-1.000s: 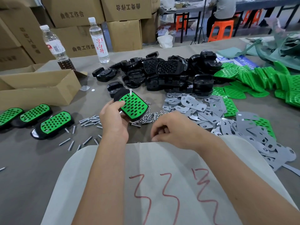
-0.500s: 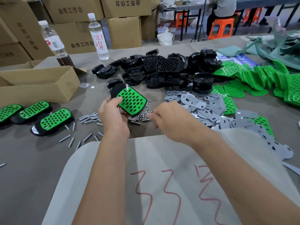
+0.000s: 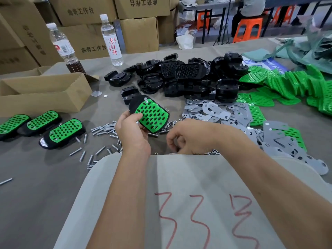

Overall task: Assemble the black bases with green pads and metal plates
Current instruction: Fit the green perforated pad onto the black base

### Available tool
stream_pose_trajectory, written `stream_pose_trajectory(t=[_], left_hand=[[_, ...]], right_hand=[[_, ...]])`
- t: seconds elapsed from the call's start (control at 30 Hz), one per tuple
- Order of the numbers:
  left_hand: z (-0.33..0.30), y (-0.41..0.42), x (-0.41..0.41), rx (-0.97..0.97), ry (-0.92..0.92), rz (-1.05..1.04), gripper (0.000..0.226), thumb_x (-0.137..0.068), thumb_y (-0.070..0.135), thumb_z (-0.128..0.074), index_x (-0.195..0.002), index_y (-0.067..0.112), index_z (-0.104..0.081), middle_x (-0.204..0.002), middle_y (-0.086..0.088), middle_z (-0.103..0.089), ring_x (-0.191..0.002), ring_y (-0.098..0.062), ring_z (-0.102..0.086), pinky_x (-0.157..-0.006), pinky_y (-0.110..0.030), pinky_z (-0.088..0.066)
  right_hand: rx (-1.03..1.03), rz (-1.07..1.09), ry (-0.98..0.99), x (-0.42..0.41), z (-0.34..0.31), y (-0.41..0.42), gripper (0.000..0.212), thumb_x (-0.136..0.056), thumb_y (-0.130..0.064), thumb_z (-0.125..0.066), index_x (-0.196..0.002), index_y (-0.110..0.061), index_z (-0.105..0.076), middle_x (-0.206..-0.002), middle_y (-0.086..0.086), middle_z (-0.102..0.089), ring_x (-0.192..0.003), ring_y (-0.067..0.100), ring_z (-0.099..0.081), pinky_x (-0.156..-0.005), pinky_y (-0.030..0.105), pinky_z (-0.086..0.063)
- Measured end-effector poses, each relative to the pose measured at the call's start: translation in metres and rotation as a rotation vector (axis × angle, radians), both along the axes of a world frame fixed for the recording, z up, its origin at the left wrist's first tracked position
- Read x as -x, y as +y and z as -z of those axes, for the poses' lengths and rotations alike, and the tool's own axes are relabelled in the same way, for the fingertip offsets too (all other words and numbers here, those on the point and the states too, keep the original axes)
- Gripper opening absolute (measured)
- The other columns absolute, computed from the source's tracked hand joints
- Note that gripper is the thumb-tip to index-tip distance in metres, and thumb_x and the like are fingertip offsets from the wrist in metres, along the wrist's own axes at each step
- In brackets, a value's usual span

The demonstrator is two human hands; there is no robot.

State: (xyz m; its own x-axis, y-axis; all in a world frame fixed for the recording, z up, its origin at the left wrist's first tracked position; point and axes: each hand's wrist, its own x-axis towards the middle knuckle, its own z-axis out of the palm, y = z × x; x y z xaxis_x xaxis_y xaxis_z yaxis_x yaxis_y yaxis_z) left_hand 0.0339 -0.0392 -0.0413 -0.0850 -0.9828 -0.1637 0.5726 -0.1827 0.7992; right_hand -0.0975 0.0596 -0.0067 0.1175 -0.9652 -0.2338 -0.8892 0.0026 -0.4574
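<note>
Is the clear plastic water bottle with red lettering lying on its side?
No, the clear plastic water bottle with red lettering stands upright on the grey table, its white cap on top, in front of the cardboard boxes.

Single head cam, wide-angle, looks fwd/down, close over the table (image 3: pixel 45 186).

Light is even and fairly bright, falling from overhead — shadows under the left hand (image 3: pixel 133 131), the right hand (image 3: pixel 190 138) and the screws (image 3: pixel 100 131) are short and soft. The black bases (image 3: pixel 188 78) carry small glossy highlights; the bottles (image 3: pixel 111 40) glint faintly. Wide-angle distortion bends the boxes (image 3: pixel 86 11) at far left and stretches the forearms near the bottom edge. The far background at right looks soft and slightly smeared — the near table (image 3: pixel 36 186) is sharper.
</note>
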Motion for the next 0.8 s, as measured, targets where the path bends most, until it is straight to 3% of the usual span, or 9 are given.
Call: stream_pose_trajectory(t=[0.1,0.2,0.33,0.4,0.47,0.67,0.8], left_hand=[[0.000,0.000,0.000,0.001,-0.010,-0.006,0.027,-0.088,-0.010,-0.048,-0.086,0.011,-0.064,-0.069,0.000,-0.072,-0.063,-0.019,-0.067,-0.064,-0.031,-0.056],[0.001,-0.002,-0.002,0.004,-0.007,-0.011,0.029,-0.088,-0.011,-0.046,-0.082,0.013,-0.062,-0.067,0.000,-0.071,-0.059,-0.017,-0.065,-0.058,-0.028,-0.055],[0.001,-0.003,-0.004,-0.003,0.016,-0.026,0.029,-0.088,-0.011,-0.046,-0.081,0.013,-0.060,-0.066,0.000,-0.070,-0.059,-0.017,-0.066,-0.057,-0.028,-0.056],[0.001,-0.004,-0.006,0.003,0.028,-0.025,0.028,-0.088,-0.011,-0.046,-0.083,0.014,-0.059,-0.069,-0.001,-0.070,-0.061,-0.018,-0.066,-0.061,-0.028,-0.054],[0.001,-0.004,-0.007,0.027,0.033,-0.008,0.030,-0.088,-0.011,-0.046,-0.080,0.015,-0.058,-0.071,-0.001,-0.068,-0.064,-0.019,-0.064,-0.065,-0.030,-0.051],[-0.001,-0.007,-0.015,0.101,-0.024,0.011,0.034,-0.087,-0.010,-0.047,-0.072,0.019,-0.058,-0.073,0.000,-0.066,-0.068,-0.020,-0.061,-0.064,-0.031,-0.045],[0.000,-0.009,-0.016,0.094,-0.034,-0.003,0.032,-0.088,-0.010,-0.048,-0.076,0.017,-0.060,-0.071,0.000,-0.068,-0.066,-0.018,-0.063,-0.062,-0.029,-0.048]], right_hand=[[0.060,-0.017,0.004,0.002,0.003,0.002,0.018,-0.085,-0.012,-0.075,-0.075,-0.024,-0.065,-0.044,-0.017,-0.050,-0.048,0.003,-0.047,-0.057,0.020,-0.044],[0.181,0.086,-0.069,0.002,0.015,0.005,0.023,-0.091,-0.022,-0.078,-0.074,-0.023,-0.062,-0.045,-0.016,-0.050,-0.049,0.003,-0.049,-0.055,0.021,-0.040],[0.644,0.455,-0.160,-0.013,0.037,0.003,0.021,-0.101,-0.023,-0.065,-0.085,-0.019,-0.051,-0.058,-0.009,-0.052,-0.057,0.012,-0.051,-0.059,0.035,-0.036],[0.807,0.548,-0.110,-0.019,0.042,0.000,0.018,-0.104,-0.022,-0.059,-0.091,-0.013,-0.051,-0.062,0.001,-0.057,-0.059,0.027,-0.053,-0.058,0.041,-0.041],[0.903,0.573,-0.039,-0.020,0.042,-0.003,0.017,-0.105,-0.023,-0.057,-0.094,-0.011,-0.051,-0.063,0.005,-0.059,-0.058,0.030,-0.052,-0.056,0.044,-0.043],[1.010,0.533,0.017,-0.022,0.030,-0.017,0.016,-0.105,-0.021,-0.057,-0.094,-0.008,-0.054,-0.067,0.005,-0.063,-0.057,0.032,-0.054,-0.051,0.042,-0.043],[0.949,0.517,0.035,-0.020,0.024,-0.028,0.017,-0.103,-0.022,-0.058,-0.093,-0.008,-0.056,-0.074,0.006,-0.062,-0.066,0.032,-0.055,-0.058,0.043,-0.044]])
